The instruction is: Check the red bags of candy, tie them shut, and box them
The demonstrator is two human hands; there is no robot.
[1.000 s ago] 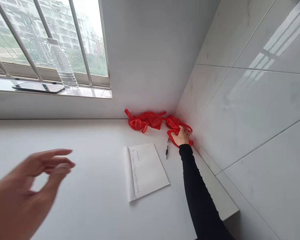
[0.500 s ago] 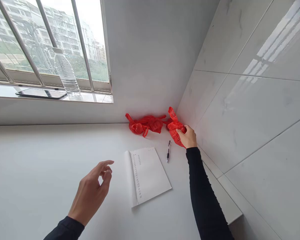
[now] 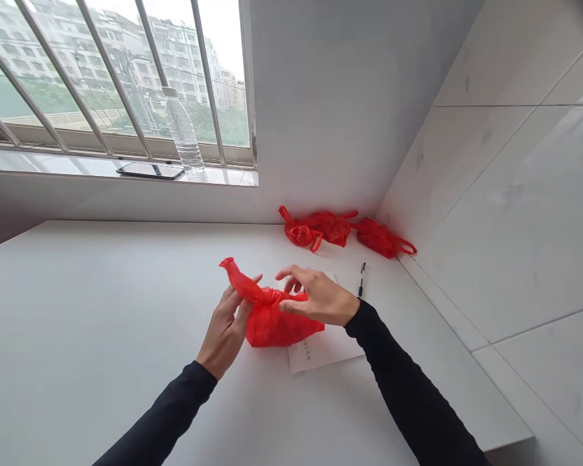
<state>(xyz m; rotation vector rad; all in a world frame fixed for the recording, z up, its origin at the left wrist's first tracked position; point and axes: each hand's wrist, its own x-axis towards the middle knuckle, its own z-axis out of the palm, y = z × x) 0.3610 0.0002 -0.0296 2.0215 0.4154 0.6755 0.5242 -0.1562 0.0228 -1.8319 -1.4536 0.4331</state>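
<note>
A red plastic bag (image 3: 282,323) hangs over the notebook (image 3: 328,353), covering much of its page; what is inside the bag cannot be seen. My left hand (image 3: 228,327) grips the bag at its left side, below one handle that sticks up. Over the bag's right side is my right hand (image 3: 320,294), open, with thumb and fingers apart and curved toward its gathered top. A black-and-clear pen (image 3: 361,278) lies just beyond my right wrist.
Several other red plastic bags (image 3: 381,238) lie along the wall at the back of the white table (image 3: 126,310). On the windowsill stand a clear water bottle (image 3: 183,136) and a flat dark tablet (image 3: 150,170). A tiled wall (image 3: 525,213) bounds the right side.
My right hand has brought a red bag from the back right corner to above the notebook and loosened its grip. My left hand has moved right and taken hold of it. The view has shifted.
</note>
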